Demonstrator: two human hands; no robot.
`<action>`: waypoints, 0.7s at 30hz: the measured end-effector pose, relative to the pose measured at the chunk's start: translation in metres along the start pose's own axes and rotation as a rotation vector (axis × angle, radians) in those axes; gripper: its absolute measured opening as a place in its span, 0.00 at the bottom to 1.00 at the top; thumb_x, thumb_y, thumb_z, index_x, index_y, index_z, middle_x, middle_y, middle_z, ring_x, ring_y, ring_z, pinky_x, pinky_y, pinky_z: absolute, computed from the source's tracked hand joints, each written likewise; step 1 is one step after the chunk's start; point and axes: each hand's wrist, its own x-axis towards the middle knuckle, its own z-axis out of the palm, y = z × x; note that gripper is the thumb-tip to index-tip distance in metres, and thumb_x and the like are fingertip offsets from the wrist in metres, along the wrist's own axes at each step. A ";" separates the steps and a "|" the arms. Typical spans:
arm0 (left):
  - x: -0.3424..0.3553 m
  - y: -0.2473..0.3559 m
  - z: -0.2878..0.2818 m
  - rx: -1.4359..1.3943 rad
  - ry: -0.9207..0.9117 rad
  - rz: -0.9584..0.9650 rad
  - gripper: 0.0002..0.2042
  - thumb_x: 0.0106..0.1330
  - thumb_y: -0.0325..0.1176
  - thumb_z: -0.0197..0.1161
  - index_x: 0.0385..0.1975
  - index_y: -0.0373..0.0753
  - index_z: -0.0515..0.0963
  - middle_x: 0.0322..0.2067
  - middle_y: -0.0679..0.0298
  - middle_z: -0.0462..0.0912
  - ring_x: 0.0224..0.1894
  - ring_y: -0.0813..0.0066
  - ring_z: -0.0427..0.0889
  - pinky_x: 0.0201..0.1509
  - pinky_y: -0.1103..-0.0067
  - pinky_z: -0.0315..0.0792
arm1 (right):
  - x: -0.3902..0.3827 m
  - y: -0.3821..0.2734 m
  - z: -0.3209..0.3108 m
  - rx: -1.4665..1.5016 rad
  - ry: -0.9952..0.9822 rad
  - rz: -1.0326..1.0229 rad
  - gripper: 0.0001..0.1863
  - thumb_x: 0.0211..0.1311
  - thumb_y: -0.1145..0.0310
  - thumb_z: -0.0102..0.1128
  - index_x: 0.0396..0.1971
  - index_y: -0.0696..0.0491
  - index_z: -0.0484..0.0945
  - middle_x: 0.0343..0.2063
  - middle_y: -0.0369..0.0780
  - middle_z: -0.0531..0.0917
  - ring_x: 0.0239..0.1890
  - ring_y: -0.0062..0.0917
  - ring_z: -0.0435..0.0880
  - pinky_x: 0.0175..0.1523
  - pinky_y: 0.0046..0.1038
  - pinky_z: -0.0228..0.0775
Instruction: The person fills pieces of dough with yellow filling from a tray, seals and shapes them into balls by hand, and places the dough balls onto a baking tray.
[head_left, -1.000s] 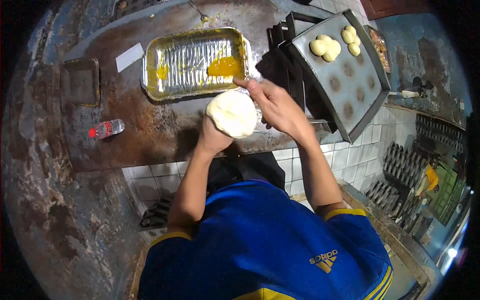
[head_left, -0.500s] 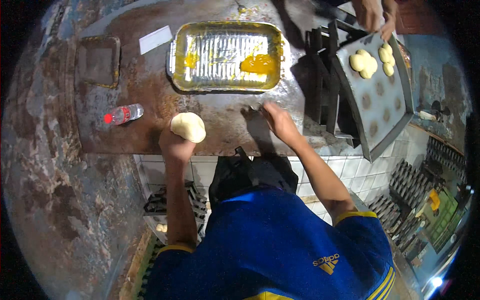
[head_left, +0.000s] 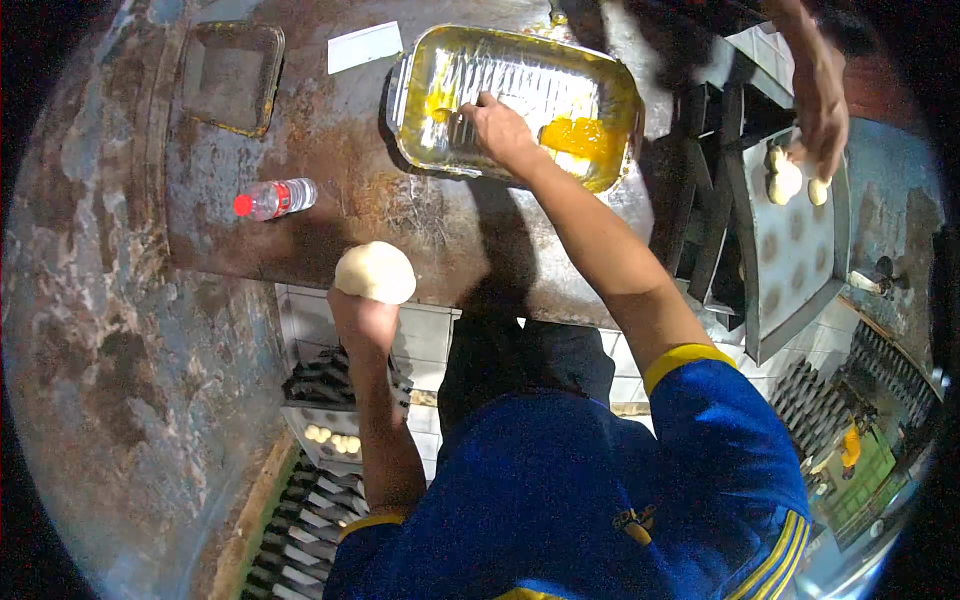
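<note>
A pale, smooth ball of dough (head_left: 375, 270) rests in my left hand (head_left: 365, 320), whose fingers cup it from below near the table's front edge. My right hand (head_left: 498, 130) reaches into the foil tray (head_left: 620, 80), its fingers curled near the left-hand yellow smear; whatever they hold is too small to make out. A larger mass of yellow filling (head_left: 578, 138) lies in the right part of that tray, beside my wrist.
A co-worker's hand (head_left: 822, 125) is over dough pieces (head_left: 783, 180) on a sloping metal sheet (head_left: 795, 285) at right. The metal table (head_left: 410, 215) carries a red-capped bottle (head_left: 275, 198), white card (head_left: 363, 47) and dark shallow pan (head_left: 270, 70).
My right hand has left the dough and moved up into the foil tray. My left hand has lowered with the dough. The co-worker's hands have come over the sheet.
</note>
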 end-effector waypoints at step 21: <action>0.028 0.057 0.056 0.110 -0.176 0.205 0.17 0.60 0.25 0.75 0.49 0.32 0.83 0.43 0.58 0.90 0.44 0.71 0.88 0.51 0.73 0.81 | -0.136 -0.078 -0.178 0.772 -0.137 -0.328 0.17 0.69 0.75 0.60 0.55 0.47 0.86 0.38 0.43 0.80 0.45 0.36 0.82 0.56 0.35 0.74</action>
